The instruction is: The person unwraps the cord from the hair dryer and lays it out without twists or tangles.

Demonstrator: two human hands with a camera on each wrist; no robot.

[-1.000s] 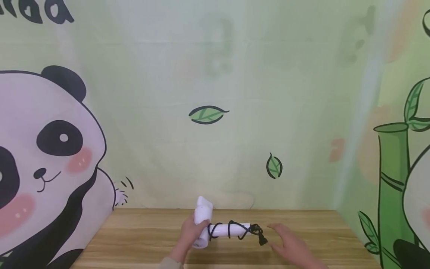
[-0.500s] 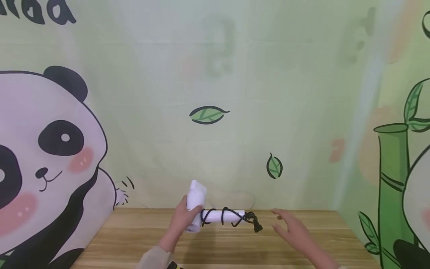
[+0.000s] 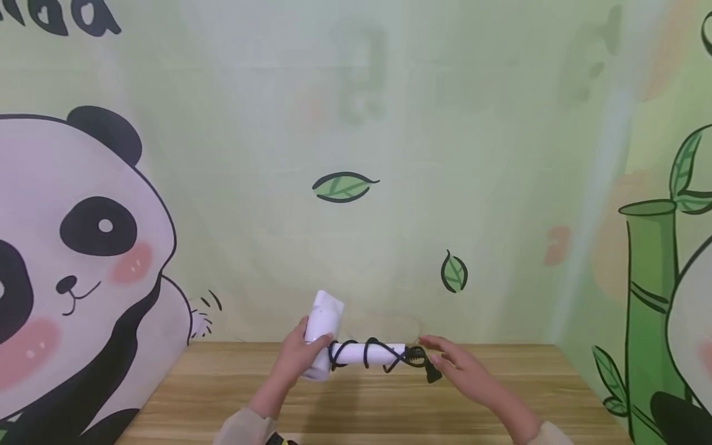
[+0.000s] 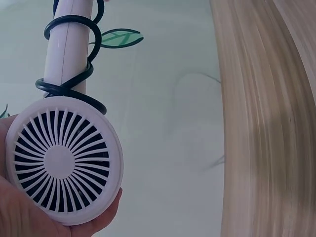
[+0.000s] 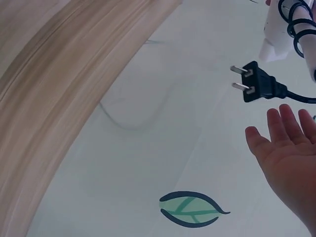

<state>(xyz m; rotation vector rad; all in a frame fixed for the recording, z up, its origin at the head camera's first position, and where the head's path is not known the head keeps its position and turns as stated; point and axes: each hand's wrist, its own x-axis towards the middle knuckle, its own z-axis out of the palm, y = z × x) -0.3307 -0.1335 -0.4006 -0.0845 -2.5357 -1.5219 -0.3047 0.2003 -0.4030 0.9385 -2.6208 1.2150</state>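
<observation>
A white hair dryer (image 3: 324,316) is held up over the wooden table by my left hand (image 3: 296,357), which grips it round the barrel. Its handle (image 3: 356,354) points right, with a black power cord (image 3: 367,353) wound round it in loose loops. In the left wrist view the round slatted air grille (image 4: 59,162) faces the camera, and part of the left hand (image 4: 22,212) curls under it. The two-pin plug (image 5: 259,83) hangs at the handle's end. Beside it, my right hand (image 3: 464,374) has its fingers extended; the right wrist view shows a gap between fingertips and plug.
The wooden table (image 3: 356,408) lies below both hands. Right behind its far edge hangs a pale green backdrop (image 3: 389,247) printed with a panda (image 3: 105,296), leaves and a bamboo stalk (image 3: 653,334).
The left hand has raised the hair dryer off the table area, up and slightly left. The right hand moved up too, then left toward the plug.
</observation>
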